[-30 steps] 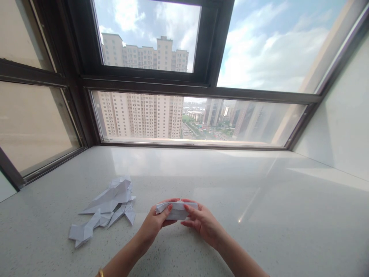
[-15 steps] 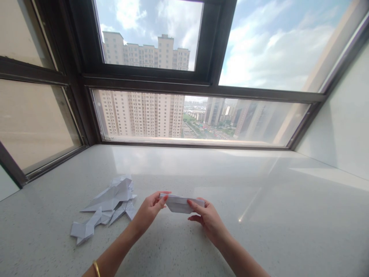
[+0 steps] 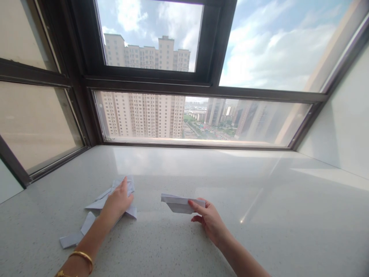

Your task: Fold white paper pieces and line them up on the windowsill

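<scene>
A flat piece of folded white paper [image 3: 178,205] is pinched between the thumb and fingers of my right hand [image 3: 208,216], held just above the sill. One of its ends is slanted, and its far end points left, unsupported. My left hand [image 3: 117,200] lies over a pile of folded white paper pieces [image 3: 99,204] on the left, fingers stretched across the top and thumb apart. The hand and forearm hide part of the pile. Beside the left forearm, a separate-looking folded piece [image 3: 69,241] rests on the sill.
The white speckled sill [image 3: 184,246] reaches back to dark window frames [image 3: 196,145]. A white wall [image 3: 346,127] stands at the right. Tall buildings [image 3: 144,115] show through the glass. A gold bracelet [image 3: 83,257] circles my left wrist.
My left hand has let go of the folded paper and moved left onto the pile. Pieces in the pile have shifted, the nearest one to the left. My right hand keeps its hold.
</scene>
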`<state>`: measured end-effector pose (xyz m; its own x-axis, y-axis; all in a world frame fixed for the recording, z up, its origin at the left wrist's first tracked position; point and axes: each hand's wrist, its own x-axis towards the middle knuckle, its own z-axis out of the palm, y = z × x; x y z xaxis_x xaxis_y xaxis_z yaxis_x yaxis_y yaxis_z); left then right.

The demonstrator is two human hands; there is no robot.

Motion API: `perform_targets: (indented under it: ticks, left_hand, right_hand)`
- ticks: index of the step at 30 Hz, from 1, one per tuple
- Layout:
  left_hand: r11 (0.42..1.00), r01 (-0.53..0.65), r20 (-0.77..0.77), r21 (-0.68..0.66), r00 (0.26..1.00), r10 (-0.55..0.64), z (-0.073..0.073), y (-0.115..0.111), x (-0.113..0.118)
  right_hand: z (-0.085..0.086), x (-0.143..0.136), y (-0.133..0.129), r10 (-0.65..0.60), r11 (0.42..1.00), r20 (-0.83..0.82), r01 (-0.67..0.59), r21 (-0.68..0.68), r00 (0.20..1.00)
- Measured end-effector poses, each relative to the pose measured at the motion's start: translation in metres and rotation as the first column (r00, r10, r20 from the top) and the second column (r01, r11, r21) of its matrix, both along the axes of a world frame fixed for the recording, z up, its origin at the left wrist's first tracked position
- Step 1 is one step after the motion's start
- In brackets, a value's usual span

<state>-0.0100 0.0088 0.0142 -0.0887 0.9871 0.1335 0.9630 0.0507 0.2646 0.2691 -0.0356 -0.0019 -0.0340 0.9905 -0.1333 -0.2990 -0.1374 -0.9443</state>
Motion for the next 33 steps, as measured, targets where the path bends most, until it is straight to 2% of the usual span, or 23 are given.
perform_targets:
  ticks: [4, 8, 12, 15, 21, 26, 29, 33]
  left_hand:
    - [0.998, -0.062, -0.043, 0.023, 0.997, 0.063, 0.02, -0.007, 0.002]
    - [0.958, -0.136, -0.112, 0.251, 0.979, 0.169, 0.044, -0.017, -0.011]
    - [0.85, -0.233, -0.045, 0.473, 0.957, 0.287, 0.055, -0.023, -0.027]
    - [0.765, -0.233, 0.015, 0.6, 0.96, 0.281, 0.056, -0.023, -0.034]
    - [0.697, -0.321, 0.19, 0.641, 0.946, 0.262, 0.057, -0.023, -0.043]
    - [0.645, -0.303, 0.225, 0.701, 0.953, 0.204, 0.058, -0.023, -0.044]
    - [0.655, -0.34, 0.299, 0.675, 0.937, 0.178, 0.058, -0.023, -0.044]
    - [0.718, -0.385, 0.441, 0.58, 0.889, 0.121, 0.056, -0.021, -0.047]
  right_hand:
    - [0.0, 0.0, 0.0, -0.006, 1.0, 0.004, 0.006, -0.002, 1.0]
    - [-0.001, 0.0, 0.001, -0.009, 1.0, 0.014, 0.009, 0.0, 1.0]
    - [-0.002, 0.0, 0.002, -0.009, 1.0, 0.03, 0.009, 0.007, 1.0]
    - [-0.002, 0.0, 0.002, -0.015, 1.0, 0.032, 0.015, 0.011, 0.999]
    - [-0.003, 0.0, 0.003, -0.019, 1.0, 0.04, 0.019, 0.009, 0.999]
    - [-0.003, 0.0, 0.002, -0.022, 1.0, 0.04, 0.021, 0.007, 0.999]
    - [-0.003, 0.0, 0.002, -0.02, 1.0, 0.036, 0.02, 0.011, 0.999]
    - [-0.003, 0.0, 0.002, -0.02, 1.0, 0.027, 0.02, 0.012, 0.999]
